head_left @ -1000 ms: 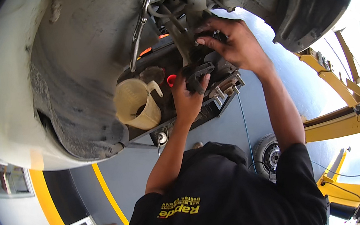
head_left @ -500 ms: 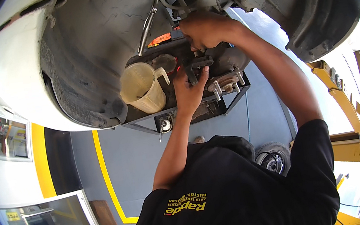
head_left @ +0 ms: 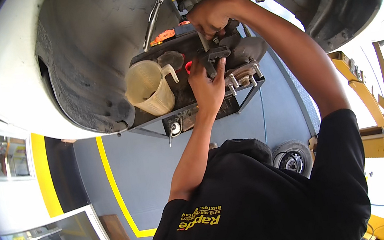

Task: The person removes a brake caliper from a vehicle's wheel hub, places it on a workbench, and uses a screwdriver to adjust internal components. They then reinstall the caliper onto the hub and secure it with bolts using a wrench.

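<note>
My left hand [head_left: 208, 85] is closed around the lower side of a dark metal brake part [head_left: 215, 54], probably a caliper or its bracket, with the thumb along its right edge. Above it, my right hand [head_left: 212, 19] is bent down with curled fingers. A flat greyish strip [head_left: 203, 42] sticks out below those fingers and reaches the brake part; its kind is unclear. Just right of my left hand is the wheel hub [head_left: 243, 73] with several bare studs. A cloudy plastic measuring jug [head_left: 150, 89] stands left of my hands, some dark matter inside.
The jug stands on a black metal cart [head_left: 185, 102] under the wheel arch [head_left: 82, 61]. A long shiny metal tool [head_left: 155, 15] hangs left of my right hand. Orange items [head_left: 164, 36] lie at the cart's back. A wheel [head_left: 292, 159] rests on the floor, lower right; a yellow lift [head_left: 367, 87] stands farther right.
The whole view has shifted slightly. My right hand has tilted, and the flat strip below its fingers now shows more. My left hand keeps its hold on the brake part.
</note>
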Motion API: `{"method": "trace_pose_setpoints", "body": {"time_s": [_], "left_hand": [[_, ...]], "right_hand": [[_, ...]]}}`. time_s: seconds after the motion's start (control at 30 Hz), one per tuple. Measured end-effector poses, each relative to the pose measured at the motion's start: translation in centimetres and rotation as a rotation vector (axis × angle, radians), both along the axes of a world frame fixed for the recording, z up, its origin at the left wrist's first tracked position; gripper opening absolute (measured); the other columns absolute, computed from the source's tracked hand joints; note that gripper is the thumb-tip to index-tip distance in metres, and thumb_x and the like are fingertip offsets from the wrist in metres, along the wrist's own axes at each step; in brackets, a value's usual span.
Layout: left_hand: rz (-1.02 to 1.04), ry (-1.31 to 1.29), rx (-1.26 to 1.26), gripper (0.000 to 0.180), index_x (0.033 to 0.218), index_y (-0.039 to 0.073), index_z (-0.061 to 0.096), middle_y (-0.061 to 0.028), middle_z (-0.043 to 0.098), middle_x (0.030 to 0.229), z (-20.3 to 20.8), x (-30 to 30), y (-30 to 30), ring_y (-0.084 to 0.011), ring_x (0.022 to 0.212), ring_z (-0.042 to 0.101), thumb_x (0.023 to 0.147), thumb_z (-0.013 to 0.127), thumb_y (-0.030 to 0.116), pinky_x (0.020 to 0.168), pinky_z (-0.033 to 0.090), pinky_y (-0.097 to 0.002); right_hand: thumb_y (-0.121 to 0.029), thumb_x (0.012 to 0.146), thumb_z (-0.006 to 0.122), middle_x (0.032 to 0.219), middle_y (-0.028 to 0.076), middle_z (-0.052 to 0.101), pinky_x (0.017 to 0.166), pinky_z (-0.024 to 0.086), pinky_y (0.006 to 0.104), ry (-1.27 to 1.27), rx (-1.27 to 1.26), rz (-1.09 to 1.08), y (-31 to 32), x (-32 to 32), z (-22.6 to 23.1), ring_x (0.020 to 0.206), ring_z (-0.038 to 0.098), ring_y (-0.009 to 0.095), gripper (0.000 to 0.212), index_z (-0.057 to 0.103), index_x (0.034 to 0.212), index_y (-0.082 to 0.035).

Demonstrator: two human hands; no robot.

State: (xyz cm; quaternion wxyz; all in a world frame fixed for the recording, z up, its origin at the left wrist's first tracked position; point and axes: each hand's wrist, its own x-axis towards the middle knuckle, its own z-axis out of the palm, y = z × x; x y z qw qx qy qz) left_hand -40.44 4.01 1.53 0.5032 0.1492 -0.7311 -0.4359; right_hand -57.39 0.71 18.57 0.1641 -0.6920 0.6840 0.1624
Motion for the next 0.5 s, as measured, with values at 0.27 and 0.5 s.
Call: {"method": "trace_pose_setpoints", "body": {"time_s": [0.27,0.5], "left_hand": [[-0.046,0.025,-0.06,0.021,0.108,0.0,0.072,-0.017,0.069,0.101,-1.1,-0.5,-0.6,-0.0398,0.089,0.067,0.096,0.081,0.015,0.079,0.051,-0.0482],[-0.143,0.083,0.02,0.023,0.11,-0.002,0.072,-0.0162,0.071,0.105,-1.9,-1.1,-1.1,-0.0326,0.094,0.069,0.098,0.08,0.015,0.084,0.053,-0.0437]], "right_hand": [[-0.02,0.085,0.079,0.081,0.014,0.08,0.067,0.06,0.0451,0.203,0.108,-0.018,-0.6,1.5,-1.0,0.073,0.078,0.027,0.021,0.083,0.087,0.0],[-0.029,0.085,0.085,0.098,0.009,0.081,0.081,0.061,0.0433,0.399,0.228,-0.176,-1.5,3.4,-0.4,0.085,0.075,0.023,0.025,0.084,0.096,-0.006]]}}
